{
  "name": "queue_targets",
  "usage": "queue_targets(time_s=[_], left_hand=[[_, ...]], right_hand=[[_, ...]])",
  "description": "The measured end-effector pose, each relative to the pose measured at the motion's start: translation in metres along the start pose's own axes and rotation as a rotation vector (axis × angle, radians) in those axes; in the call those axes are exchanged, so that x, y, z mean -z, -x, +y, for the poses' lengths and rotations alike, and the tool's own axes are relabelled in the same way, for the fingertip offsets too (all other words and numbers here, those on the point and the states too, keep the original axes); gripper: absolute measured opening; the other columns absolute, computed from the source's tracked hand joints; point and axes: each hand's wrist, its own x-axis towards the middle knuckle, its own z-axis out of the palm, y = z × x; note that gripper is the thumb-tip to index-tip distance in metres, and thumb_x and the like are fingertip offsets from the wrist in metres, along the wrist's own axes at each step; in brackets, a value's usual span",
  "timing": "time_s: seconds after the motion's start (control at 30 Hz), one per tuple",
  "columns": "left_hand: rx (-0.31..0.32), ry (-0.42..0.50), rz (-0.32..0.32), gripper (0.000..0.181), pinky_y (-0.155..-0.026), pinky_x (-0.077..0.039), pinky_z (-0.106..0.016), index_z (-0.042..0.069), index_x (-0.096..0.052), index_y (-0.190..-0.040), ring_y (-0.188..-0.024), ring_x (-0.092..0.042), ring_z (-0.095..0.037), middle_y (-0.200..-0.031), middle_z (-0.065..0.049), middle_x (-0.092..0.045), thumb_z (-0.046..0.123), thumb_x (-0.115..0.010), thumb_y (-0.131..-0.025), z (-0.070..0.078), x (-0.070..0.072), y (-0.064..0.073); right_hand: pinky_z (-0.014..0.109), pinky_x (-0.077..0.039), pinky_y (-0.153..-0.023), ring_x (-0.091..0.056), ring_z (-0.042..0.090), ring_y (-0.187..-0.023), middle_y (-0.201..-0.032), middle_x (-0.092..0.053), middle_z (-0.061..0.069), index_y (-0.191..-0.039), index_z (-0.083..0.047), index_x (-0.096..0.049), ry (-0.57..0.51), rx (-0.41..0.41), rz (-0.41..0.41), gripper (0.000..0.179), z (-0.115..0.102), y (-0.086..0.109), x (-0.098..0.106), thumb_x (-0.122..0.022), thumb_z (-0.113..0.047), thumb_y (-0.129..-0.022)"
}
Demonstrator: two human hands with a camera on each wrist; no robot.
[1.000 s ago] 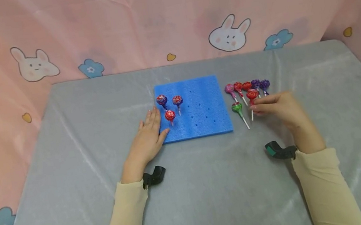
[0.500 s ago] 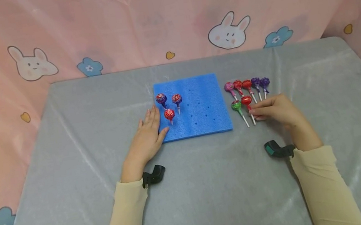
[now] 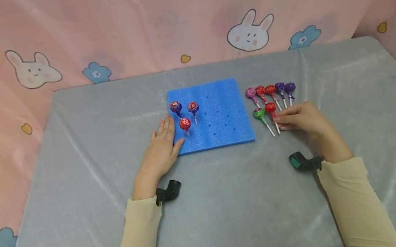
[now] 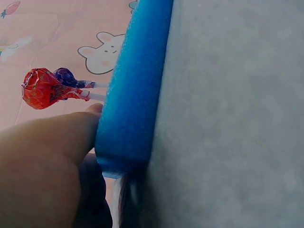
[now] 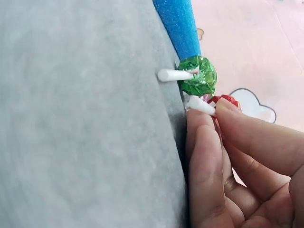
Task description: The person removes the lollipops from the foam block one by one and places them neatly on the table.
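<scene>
My left hand rests along the left edge of a blue foam board, fingers straight, thumb at its near left corner. Three lollipops stand in the board: a purple-and-red one, another purple-and-red lollipop and a red one. To the board's right, my right hand pinches the stick of a red lollipop between thumb and fingers. Just left of it is a green lollipop, whose stick points toward me. In the right wrist view, the fingers partly hide the red lollipop's head.
Behind the held lollipop is a row with a pink lollipop, red lollipops and purple lollipops. Small holes dot the board's middle and right. Grey cloth covers the table; a pink curtain hangs behind.
My right hand has brought the red lollipop left and lower, from in front of the back row to beside the green one. My left hand has stayed on the board.
</scene>
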Motion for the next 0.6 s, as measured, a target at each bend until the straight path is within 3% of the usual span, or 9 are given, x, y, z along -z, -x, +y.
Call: queue_targets(time_s=[0.23,0.6], left_hand=[[0.003,0.0,-0.005,0.065,-0.114,-0.005,-0.046,0.002,-0.006,-0.15,-0.143,0.0,-0.024,-0.157,-0.011,0.0,0.036,-0.034,-0.103,0.0006,0.0006,-0.0008],[0.002,-0.005,-0.005,0.066,-0.114,-0.005,-0.046,0.002,-0.006,-0.15,-0.143,0.0,-0.024,-0.157,-0.011,0.0,0.036,-0.035,-0.102,0.0019,0.0026,0.0003]], right_hand=[[0.021,-0.054,-0.064,-0.065,0.002,-0.066,-0.074,-0.068,-0.009,-0.116,0.023,-0.054,-0.017,-0.023,0.006,0.035,-0.0001,-0.0018,-0.002,-0.061,0.0,-0.09],[0.021,-0.054,-0.063,-0.065,0.001,-0.067,-0.072,-0.068,-0.01,-0.108,0.018,-0.062,-0.046,-0.008,0.006,0.026,0.0014,-0.0025,-0.0034,-0.063,0.001,-0.088]])
